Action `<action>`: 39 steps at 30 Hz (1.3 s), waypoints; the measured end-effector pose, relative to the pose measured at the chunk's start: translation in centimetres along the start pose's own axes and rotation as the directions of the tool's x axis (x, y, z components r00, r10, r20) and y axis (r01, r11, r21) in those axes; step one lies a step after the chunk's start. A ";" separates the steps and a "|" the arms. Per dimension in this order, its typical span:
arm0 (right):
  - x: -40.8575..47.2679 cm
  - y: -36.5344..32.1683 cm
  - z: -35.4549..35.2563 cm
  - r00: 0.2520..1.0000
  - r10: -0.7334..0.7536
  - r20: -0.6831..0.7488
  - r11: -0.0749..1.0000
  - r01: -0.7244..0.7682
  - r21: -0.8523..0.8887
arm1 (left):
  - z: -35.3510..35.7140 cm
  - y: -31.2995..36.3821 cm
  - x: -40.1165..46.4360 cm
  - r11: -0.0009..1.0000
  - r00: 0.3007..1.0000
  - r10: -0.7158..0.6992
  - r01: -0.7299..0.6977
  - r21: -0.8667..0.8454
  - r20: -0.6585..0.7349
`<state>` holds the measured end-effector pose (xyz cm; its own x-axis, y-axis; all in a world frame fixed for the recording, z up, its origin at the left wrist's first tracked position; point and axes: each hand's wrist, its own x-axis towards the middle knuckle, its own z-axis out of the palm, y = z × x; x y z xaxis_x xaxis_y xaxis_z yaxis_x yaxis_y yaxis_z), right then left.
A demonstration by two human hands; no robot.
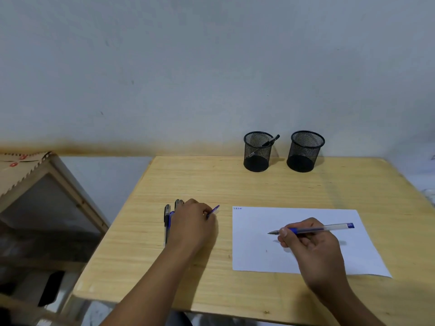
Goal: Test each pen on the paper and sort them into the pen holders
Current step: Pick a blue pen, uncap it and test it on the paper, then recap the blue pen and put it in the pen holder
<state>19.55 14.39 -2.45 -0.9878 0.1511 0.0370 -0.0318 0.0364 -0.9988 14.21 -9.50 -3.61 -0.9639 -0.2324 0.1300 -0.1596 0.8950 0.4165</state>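
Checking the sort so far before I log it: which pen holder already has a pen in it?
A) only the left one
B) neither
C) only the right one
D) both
A: a black pen leans out over the rim of the left pen holder, while the right pen holder shows only bare mesh, with no pen inside.
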 end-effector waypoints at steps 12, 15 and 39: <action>0.6 -1.5 1.3 1.000 0.012 0.004 0.999 -0.012 0.050 | -0.8 1.9 -4.4 0.878 0.995 0.090 -0.057 -0.476 0.047; 0.7 -1.6 1.7 1.000 0.026 0.017 0.999 -0.027 0.042 | -0.9 2.4 -5.3 0.847 0.992 0.112 -0.064 -0.527 0.060; -0.2 -0.6 1.7 0.991 0.073 0.109 0.997 -0.076 0.019 | -1.4 4.2 -6.4 0.817 0.971 0.234 -0.169 -0.551 0.050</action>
<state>19.53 12.63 -1.88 -0.9982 0.0446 -0.0400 0.0403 0.0062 -0.9992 19.96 -4.74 -1.43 -0.9838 0.0028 0.1790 0.1498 0.5609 0.8142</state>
